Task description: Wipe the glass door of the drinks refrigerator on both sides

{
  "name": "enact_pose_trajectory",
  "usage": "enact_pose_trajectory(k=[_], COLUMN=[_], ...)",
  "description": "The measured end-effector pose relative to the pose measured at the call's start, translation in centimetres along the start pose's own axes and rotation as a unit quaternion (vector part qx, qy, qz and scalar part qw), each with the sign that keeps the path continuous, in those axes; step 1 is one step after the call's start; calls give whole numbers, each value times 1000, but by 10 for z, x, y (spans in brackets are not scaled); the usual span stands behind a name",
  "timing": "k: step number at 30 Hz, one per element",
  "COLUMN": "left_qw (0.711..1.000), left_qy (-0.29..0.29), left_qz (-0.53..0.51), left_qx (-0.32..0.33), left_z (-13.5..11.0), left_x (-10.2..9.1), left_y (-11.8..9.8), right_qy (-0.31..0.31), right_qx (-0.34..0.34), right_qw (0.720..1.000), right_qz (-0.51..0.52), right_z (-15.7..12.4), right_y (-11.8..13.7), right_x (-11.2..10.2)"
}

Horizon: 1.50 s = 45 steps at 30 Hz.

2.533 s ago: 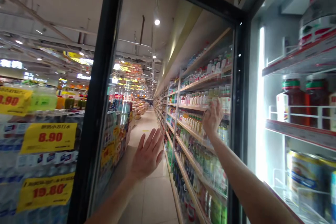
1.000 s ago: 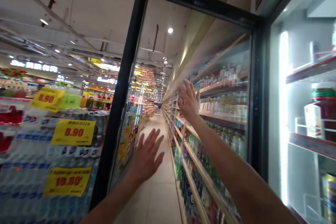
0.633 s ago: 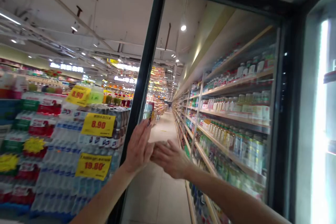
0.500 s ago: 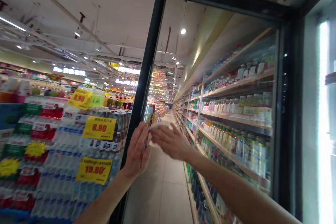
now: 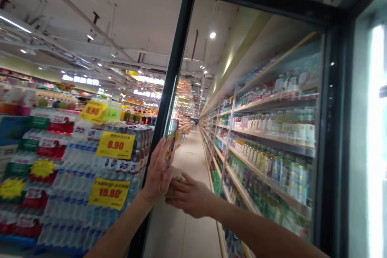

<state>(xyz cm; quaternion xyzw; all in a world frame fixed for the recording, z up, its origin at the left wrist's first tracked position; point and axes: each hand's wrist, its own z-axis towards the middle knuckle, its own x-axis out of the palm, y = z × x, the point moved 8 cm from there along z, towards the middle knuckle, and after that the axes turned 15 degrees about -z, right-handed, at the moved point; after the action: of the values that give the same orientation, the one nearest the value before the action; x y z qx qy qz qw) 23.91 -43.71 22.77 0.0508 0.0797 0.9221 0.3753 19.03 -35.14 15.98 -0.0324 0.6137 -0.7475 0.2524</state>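
Note:
A tall glass cooler door (image 5: 256, 100) with a black frame stands swung open in front of me. My left hand (image 5: 159, 171) lies flat with fingers stretched upward against the door's outer edge. My right hand (image 5: 189, 195) reaches across beside it, fingers extended leftward against the glass near the left hand's heel; nothing shows in either hand. Through the glass I see a long aisle with drink shelves (image 5: 266, 157).
Stacked packs of bottled water with yellow price signs (image 5: 115, 145) stand at left. The lit cooler interior (image 5: 375, 137) is at the far right. The tiled aisle floor (image 5: 187, 229) runs ahead between the stacks and shelves.
My right hand has slid from high on the right of the glass down and left to meet my left hand. The left hand has shifted to the door's edge. The view has turned left.

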Motion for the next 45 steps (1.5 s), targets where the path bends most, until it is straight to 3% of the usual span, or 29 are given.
enact_pose_trajectory(k=[1,3,6,8,10,15,17,18,20,23,25,27,31,33,34,36,37,39,41,43,45], left_qw=[1000,1000,1000,999,997,981,975,973,972,971,971,971,973,974,975,976,977,977,978,979,980], left_qy=[6,11,10,10,21,75,79,80,82,90,91,90,97,105,108,111,111,110,108,104,102], left_qz=[1,5,23,49,76,177,206,214,220,221,222,223,210,199,193,185,183,180,175,170,167], left_qx=[2,4,5,7,2,-14,-17,-17,-14,-14,-18,-16,4,0,-6,-17,-20,-26,-34,-38,-35], left_z=[0,1,1,1,0,-4,-5,-5,-5,-5,-5,-5,-6,-6,-6,-6,-6,-7,-7,-7,-7], left_x=[1,3,9,16,27,54,56,57,56,57,57,57,59,59,60,60,60,61,61,60,60], left_y=[0,1,3,3,5,8,7,7,6,7,8,7,3,3,4,5,6,7,8,8,8], right_qy=[-12,-26,-23,-21,-12,21,29,25,1,-37,-35,-20,9,11,7,-9,-21,-45,-51,-40,-21], right_qx=[7,102,351,417,399,177,106,104,180,384,449,443,314,243,225,262,316,448,514,492,416], right_qw=[1000,993,926,895,903,980,991,991,977,902,866,872,939,964,968,957,937,872,829,846,894], right_qz=[-13,-58,-137,-157,-157,-92,-76,-79,-112,-195,-217,-208,-140,-111,-106,-125,-146,-194,-215,-202,-167], right_z=[-6,-16,-41,-56,-63,-81,-91,-95,-103,-123,-133,-135,-129,-126,-126,-128,-132,-146,-156,-154,-146], right_y=[-7,-58,-162,-188,-169,-15,17,14,-25,-114,-142,-131,-40,-9,-7,-36,-61,-112,-134,-118,-74], right_x=[-2,-13,-37,-46,-43,-12,-8,-10,-22,-48,-55,-52,-30,-24,-24,-31,-38,-53,-59,-54,-42])
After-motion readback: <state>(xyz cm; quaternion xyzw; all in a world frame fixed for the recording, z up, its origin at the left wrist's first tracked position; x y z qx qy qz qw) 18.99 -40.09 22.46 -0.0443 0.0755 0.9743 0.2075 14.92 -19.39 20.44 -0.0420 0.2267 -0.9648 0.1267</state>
